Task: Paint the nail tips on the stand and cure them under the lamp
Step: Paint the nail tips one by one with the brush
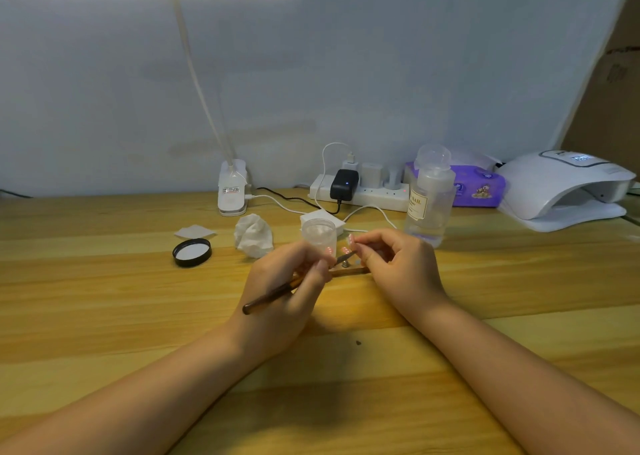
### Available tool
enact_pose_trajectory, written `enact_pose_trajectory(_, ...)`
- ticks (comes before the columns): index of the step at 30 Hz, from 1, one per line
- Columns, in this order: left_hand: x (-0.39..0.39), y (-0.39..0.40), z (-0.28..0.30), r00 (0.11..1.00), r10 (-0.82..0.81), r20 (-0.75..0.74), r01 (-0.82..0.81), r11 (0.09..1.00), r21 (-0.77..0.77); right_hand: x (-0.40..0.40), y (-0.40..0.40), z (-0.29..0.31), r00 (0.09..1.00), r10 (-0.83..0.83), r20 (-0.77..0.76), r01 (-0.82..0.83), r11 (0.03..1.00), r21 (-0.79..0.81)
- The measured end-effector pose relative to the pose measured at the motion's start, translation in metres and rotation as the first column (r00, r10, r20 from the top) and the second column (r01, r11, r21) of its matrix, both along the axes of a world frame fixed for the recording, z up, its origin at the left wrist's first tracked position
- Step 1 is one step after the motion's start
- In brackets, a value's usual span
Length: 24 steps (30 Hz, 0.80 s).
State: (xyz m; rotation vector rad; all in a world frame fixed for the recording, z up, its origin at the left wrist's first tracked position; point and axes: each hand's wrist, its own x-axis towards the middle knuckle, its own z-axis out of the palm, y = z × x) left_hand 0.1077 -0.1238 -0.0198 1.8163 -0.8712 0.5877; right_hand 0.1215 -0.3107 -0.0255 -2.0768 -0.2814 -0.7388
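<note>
From the head view, we are working over the nail stand (349,270), a small wooden base lying on the table (104,281) between our two hands. Our left hand (287,281) is gripping the brush (273,295), its fingers (320,266) curled round the dark handle like a pen, with the bristle end reaching toward the stand. Our right hand (398,267) is curling its fingers over the far end of the stand and pinching at a nail tip (351,240) there; whether it is holding the tip itself or its post, we cannot tell. Pink tips are showing just above the stand.

Just behind the stand a clear jar (318,235) is standing open, its black lid (192,252) lying well to the left of the stand. The curing lamp (568,188) is waiting well to the right of the stand and farther back, its mouth facing us.

To paint well, we are judging that the right hand should be bracing the tip steady while the left is resting its heel on the table and drawing light strokes. A heavy load of gel would likely be flooding the edges.
</note>
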Motion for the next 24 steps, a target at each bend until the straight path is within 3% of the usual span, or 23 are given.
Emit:
enact_pose_trajectory(3,-0.0013,-0.001,0.0012,0.999,0.036,-0.017,-0.037,0.998,-0.051,0.0002,-0.0005,0.0002,1.0,-0.002,-0.008,0.002,1.0,0.003)
enact_pose_trajectory(8,-0.0021,-0.0026,0.0026,0.997,0.051,-0.064,-0.052,0.999,-0.01,0.0,0.0005,0.0002,1.0,0.005,-0.017,-0.005,1.0,0.002)
enact_pose_trajectory(18,-0.0025,-0.0022,0.0031,0.991,0.132,-0.034,-0.132,0.991,-0.008,-0.0008,0.0011,0.0011,1.0,0.015,-0.013,-0.015,1.0,0.007)
enact_pose_trajectory(24,-0.0017,0.0005,0.0007,0.996,0.088,-0.003,-0.088,0.996,0.02,-0.001,0.0012,0.0008,1.0,0.008,-0.024,-0.008,1.0,0.016)
